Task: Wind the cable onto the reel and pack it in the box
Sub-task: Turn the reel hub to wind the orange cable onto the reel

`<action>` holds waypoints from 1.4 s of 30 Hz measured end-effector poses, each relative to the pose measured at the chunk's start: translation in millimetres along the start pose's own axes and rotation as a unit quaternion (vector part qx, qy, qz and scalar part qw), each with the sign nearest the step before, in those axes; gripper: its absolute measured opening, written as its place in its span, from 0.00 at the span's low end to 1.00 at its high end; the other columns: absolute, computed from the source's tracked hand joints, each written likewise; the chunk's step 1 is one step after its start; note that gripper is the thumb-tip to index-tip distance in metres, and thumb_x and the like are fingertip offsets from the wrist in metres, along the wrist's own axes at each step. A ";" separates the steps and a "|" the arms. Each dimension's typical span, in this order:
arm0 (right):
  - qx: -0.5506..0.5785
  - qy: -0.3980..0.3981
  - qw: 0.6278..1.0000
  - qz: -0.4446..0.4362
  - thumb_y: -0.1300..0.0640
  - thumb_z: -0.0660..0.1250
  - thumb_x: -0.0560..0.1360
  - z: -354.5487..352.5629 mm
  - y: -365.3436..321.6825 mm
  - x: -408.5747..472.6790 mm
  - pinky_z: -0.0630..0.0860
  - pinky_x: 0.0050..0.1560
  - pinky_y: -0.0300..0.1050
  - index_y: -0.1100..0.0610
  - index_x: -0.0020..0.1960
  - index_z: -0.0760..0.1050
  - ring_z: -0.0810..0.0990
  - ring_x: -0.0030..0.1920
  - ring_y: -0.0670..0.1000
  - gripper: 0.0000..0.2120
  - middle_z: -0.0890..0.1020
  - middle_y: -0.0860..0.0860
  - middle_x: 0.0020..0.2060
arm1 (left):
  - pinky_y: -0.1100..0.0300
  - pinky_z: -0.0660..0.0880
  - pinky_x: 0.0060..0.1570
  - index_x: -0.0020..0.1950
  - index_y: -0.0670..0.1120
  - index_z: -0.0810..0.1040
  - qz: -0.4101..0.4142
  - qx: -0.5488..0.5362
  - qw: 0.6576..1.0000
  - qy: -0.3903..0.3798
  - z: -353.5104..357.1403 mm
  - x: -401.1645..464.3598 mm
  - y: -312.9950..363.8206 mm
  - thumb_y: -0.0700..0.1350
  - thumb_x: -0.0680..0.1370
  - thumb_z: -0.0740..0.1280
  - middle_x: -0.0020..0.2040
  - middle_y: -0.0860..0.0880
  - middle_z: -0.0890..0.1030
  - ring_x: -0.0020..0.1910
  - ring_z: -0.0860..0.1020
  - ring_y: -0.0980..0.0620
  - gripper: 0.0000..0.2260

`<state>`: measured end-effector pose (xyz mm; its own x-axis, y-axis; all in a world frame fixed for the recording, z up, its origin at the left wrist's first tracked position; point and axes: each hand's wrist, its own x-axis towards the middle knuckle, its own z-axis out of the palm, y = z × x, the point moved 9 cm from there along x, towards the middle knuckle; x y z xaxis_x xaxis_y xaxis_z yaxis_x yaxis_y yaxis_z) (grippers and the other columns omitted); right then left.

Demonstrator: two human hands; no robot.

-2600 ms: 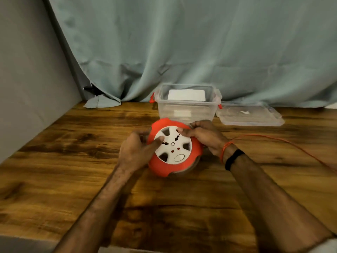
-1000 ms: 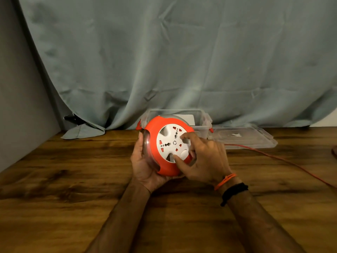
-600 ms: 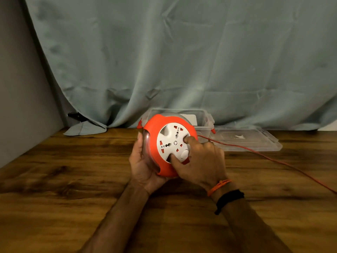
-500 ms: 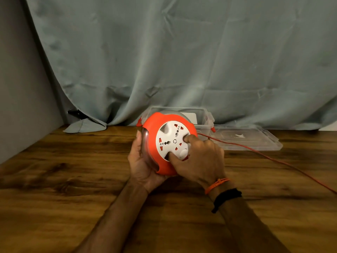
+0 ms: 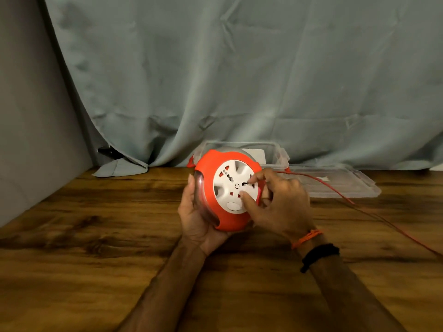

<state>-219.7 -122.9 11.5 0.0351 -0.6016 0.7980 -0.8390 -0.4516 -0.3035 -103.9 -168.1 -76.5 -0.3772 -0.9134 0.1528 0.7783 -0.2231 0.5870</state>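
Left hand [image 5: 195, 216] cups the round orange plastic cable reel [image 5: 227, 190], hiding its back; right hand [image 5: 279, 203] fingers [image 5: 247, 198] curl onto its white face.

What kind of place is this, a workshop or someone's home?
Probably a makeshift recording corner indoors, not a workshop: a curtain hung as a backdrop, a plain grey wall, and a wooden table holding only a clear box and its lid.
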 end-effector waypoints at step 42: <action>-0.118 -0.075 0.988 -0.068 0.39 0.63 0.67 6.3 -0.4 1.0 0.76 0.45 0.48 0.44 0.69 0.69 0.81 0.40 0.57 0.31 0.82 0.51 0.35 | 0.24 0.59 0.66 0.71 0.51 0.75 -0.055 0.011 0.996 -0.068 7.3 1.1 -5.5 0.71 0.70 0.58 0.70 0.39 0.75 0.70 0.70 0.32 0.36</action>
<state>-215.9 -127.5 9.1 0.2221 -0.6440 0.7321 -0.9232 -0.3804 -0.0546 -112.3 -165.4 -73.7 -0.5251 -0.8293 0.1912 0.7179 -0.3110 0.6229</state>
